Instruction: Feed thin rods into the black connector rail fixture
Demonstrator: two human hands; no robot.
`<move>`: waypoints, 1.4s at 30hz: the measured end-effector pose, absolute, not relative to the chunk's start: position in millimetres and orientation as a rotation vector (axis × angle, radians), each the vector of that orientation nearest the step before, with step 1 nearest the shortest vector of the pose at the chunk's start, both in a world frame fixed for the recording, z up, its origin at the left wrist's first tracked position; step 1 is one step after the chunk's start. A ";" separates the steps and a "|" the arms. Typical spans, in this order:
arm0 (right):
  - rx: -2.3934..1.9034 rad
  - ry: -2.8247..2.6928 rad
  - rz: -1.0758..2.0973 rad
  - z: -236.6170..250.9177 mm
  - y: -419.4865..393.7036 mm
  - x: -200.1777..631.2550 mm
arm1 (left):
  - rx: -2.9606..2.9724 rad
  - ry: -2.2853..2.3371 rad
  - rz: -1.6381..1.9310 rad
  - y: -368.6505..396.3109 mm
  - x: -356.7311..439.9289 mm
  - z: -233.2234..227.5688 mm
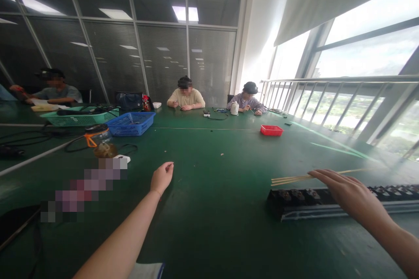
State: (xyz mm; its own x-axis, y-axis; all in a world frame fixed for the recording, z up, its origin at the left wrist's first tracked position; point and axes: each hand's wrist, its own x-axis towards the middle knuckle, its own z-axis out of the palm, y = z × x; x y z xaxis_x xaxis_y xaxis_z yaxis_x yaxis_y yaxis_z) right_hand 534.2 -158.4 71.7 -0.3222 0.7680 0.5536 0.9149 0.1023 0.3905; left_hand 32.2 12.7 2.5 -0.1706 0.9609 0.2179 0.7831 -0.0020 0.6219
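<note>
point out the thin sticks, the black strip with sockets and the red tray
thin sticks [294,178], head view, on the middle of the bundle left of the right hand [350,194]
black strip [296,198], head view, on its left end with the dark sockets
red tray [271,130], head view, on its front wall

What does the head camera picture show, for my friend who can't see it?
A person's right hand hovers flat over a long black strip beside thin sticks on a green table; the left hand is loosely closed, holding nothing visible.
</note>
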 end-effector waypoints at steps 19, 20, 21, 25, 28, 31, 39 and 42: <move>-1.791 -2.174 -0.905 1.1 -177.0 580.3 | 1.836 1.987 0.920 14.7 30.2 -1.9; -1.788 -2.176 -0.901 1.4 -176.6 580.8 | 1.840 1.985 0.920 14.9 29.9 -2.3; -1.787 -2.180 -0.900 2.6 -176.4 580.6 | 1.843 1.984 0.919 15.1 29.6 -2.7; -1.765 -2.181 -0.928 11.4 -180.0 572.0 | 1.840 1.982 0.907 15.6 28.6 -3.4; -1.801 -2.032 -0.999 13.2 -190.2 566.6 | 1.841 1.991 0.910 15.5 29.1 -2.6; -1.877 -1.965 -0.928 6.8 -201.1 571.2 | 1.842 1.995 0.907 14.4 31.0 -0.7; -1.931 -2.103 -0.156 19.4 -179.4 573.9 | 1.861 2.003 0.872 11.7 34.2 2.3; -1.878 -2.143 -0.104 27.0 -170.0 559.0 | 1.878 2.004 0.860 12.6 34.2 1.6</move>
State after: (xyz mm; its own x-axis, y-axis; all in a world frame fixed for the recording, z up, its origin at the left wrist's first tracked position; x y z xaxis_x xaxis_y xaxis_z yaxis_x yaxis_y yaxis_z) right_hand 559.0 -170.0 27.0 -0.1087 0.9589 0.2621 0.9798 0.1479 -0.1346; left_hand 34.2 12.6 1.6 -0.1286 0.9710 0.2018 0.8151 -0.0124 0.5792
